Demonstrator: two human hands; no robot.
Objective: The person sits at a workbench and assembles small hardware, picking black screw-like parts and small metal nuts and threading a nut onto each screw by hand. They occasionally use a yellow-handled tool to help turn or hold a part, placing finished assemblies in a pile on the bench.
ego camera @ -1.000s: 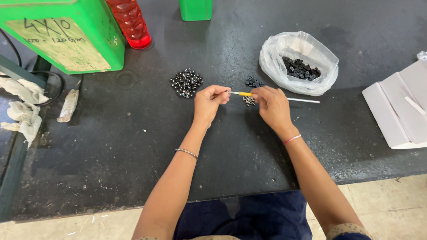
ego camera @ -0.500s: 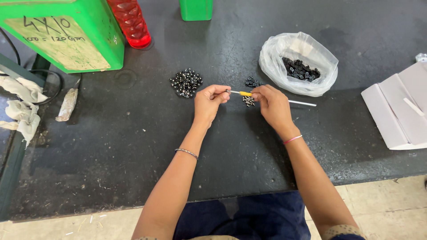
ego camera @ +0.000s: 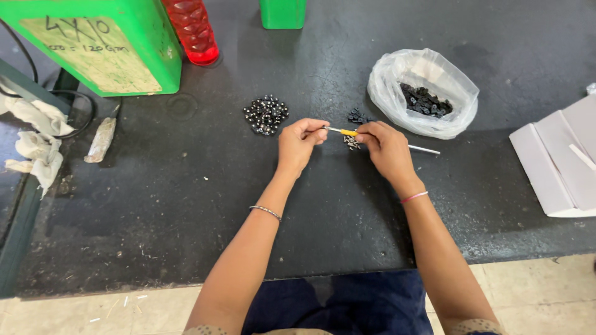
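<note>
My right hand (ego camera: pixel 386 147) grips a thin metal rod tool with a yellow band (ego camera: pixel 347 132), which lies level above the dark table (ego camera: pixel 186 205). My left hand (ego camera: pixel 299 141) pinches the rod's left tip between thumb and fingers. A small cluster of tiny metal parts (ego camera: pixel 352 143) lies just under the rod between both hands. To the left of my left hand sits a pile of shiny dark beads (ego camera: pixel 266 115). A few dark pieces (ego camera: pixel 357 116) lie just beyond the rod.
A clear plastic bag (ego camera: pixel 388 90) holding several dark pieces stands at the right rear. Green box (ego camera: pixel 93 43), red bottle (ego camera: pixel 192 31) and green container (ego camera: pixel 282 12) line the back. White cardboard (ego camera: pixel 559 167) lies at far right, rags (ego camera: pixel 34 133) at far left.
Both hands stay at the rod with only slight finger shifts; nothing else has moved.
</note>
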